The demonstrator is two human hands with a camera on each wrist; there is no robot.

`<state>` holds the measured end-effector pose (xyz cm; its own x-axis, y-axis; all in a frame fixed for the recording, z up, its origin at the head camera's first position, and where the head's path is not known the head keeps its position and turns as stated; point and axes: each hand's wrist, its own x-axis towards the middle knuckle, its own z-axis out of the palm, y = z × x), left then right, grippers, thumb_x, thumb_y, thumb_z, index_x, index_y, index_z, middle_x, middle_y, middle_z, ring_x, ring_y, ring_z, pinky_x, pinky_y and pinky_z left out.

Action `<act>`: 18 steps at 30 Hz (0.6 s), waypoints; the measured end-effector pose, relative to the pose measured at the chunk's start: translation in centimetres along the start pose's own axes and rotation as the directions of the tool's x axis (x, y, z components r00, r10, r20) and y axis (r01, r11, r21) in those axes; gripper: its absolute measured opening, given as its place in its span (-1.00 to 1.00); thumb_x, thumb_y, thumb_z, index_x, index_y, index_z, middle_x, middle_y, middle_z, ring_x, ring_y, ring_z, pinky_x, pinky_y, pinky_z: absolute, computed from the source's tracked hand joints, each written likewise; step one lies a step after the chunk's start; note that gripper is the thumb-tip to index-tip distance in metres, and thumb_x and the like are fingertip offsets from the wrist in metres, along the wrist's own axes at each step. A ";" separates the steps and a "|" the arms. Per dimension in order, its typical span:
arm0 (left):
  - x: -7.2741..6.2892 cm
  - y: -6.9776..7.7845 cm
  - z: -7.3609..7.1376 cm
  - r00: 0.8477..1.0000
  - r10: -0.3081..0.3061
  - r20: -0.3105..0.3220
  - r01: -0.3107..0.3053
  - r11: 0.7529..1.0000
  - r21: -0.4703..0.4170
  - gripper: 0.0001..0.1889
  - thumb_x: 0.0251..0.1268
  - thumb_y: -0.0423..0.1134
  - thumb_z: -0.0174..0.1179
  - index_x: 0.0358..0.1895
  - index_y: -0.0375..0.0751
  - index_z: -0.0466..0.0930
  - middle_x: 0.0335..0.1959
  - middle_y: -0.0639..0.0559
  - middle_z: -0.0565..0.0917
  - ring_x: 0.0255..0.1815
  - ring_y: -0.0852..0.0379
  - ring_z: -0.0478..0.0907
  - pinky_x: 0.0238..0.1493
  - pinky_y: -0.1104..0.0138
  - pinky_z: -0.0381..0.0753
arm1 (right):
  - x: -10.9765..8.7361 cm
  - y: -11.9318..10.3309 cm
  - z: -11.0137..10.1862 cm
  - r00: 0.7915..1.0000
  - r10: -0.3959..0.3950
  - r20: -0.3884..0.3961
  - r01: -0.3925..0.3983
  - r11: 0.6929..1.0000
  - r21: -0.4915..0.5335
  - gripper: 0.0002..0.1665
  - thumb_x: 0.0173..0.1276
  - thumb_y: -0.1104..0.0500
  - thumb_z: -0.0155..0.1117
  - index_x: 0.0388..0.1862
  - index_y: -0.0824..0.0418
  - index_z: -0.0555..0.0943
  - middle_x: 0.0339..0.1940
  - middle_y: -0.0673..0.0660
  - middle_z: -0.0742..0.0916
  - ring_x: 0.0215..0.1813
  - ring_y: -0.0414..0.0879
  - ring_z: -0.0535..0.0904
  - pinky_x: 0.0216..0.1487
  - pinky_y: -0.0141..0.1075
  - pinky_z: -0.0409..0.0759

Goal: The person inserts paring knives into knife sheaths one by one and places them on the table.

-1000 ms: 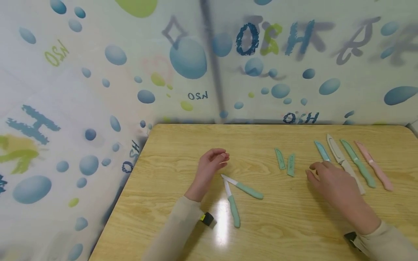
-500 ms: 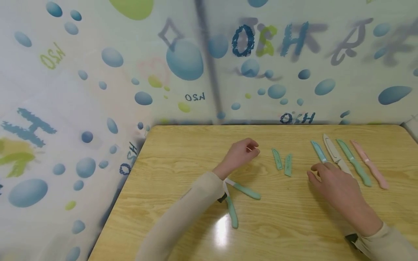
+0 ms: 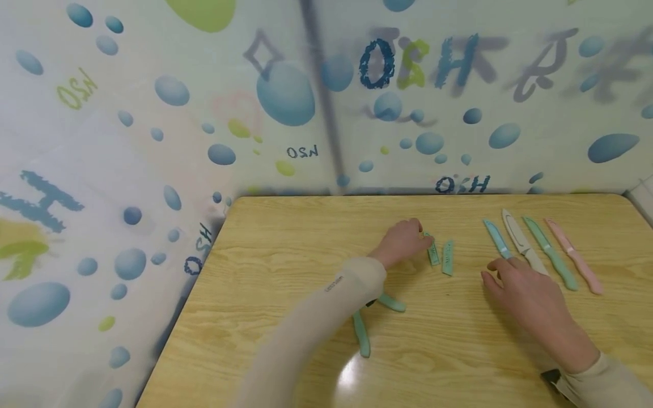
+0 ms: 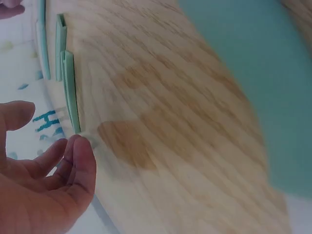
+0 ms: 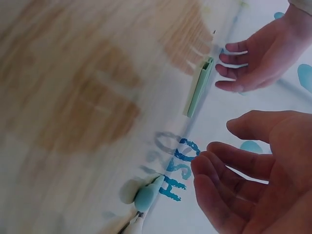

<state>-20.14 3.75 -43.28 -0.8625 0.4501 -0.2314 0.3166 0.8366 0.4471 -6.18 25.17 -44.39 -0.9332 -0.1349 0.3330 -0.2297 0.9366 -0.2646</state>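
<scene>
My left hand [image 3: 403, 242] is over the table at the nearer of two small green knife sheaths [image 3: 433, 253], its thumb and fingers apart. In the left wrist view the fingertips are by the end of that sheath [image 4: 71, 95]; whether they touch it I cannot tell. The other green sheath [image 3: 448, 258] lies just right of it. My right hand [image 3: 530, 306] hovers with loosely bent fingers at a blue sheathed knife [image 3: 496, 237], hiding its handle. Two green-handled knives [image 3: 391, 302] [image 3: 361, 335] lie under my left sleeve, blades hidden.
Right of the blue knife, a cream knife [image 3: 520, 238], a green knife [image 3: 551, 255] and a pink knife [image 3: 575, 258] lie side by side. The wooden table [image 3: 285, 238] ends at a patterned wall covering [image 3: 285, 170]. In the left wrist view, a blurred green handle [image 4: 243, 87] looms close.
My left hand has moved right, from beside the bare knives to the green sheaths, and its sleeve now covers the blades. My right hand has stayed nearly still.
</scene>
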 end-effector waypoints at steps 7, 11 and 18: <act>0.8 1.9 1.3 0.999 -0.034 -0.023 0.038 0.984 0.173 -0.51 0.58 0.14 0.08 0.22 -0.21 0.55 0.09 -0.03 0.64 -0.03 0.12 0.61 -0.11 0.37 0.64 | -0.1 -0.1 0.3 0.999 -0.013 -0.030 0.013 1.000 0.008 -0.77 0.31 0.24 0.45 -0.19 0.41 0.68 -0.30 0.32 0.73 -0.62 -0.07 0.48 -0.79 -0.26 0.30; 1.0 2.4 1.7 0.996 -0.074 -0.045 0.081 0.979 0.188 -0.49 0.55 0.16 0.12 0.23 -0.19 0.52 0.06 -0.02 0.60 -0.10 0.13 0.59 -0.20 0.38 0.63 | -0.1 -0.1 0.4 0.997 -0.037 -0.062 0.037 0.999 0.007 -0.77 0.28 0.25 0.46 -0.21 0.40 0.68 -0.31 0.31 0.74 -0.59 0.03 0.56 -0.80 -0.24 0.32; 1.3 2.5 2.1 0.995 -0.095 -0.040 0.102 0.974 0.201 -0.54 0.53 0.09 0.20 0.23 -0.17 0.45 0.01 -0.01 0.55 -0.07 0.11 0.58 -0.18 0.38 0.64 | -0.1 -0.1 0.3 1.000 0.000 -0.002 0.001 1.000 0.013 -0.76 0.35 0.20 0.37 -0.16 0.39 0.68 -0.28 0.30 0.74 -0.50 0.10 0.63 -0.76 -0.22 0.38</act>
<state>-19.62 7.06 -44.26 -0.9040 0.3552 -0.2381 0.3001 0.9236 0.2386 -6.16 24.97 -44.65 -0.9324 -0.1345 0.3353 -0.2339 0.9321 -0.2765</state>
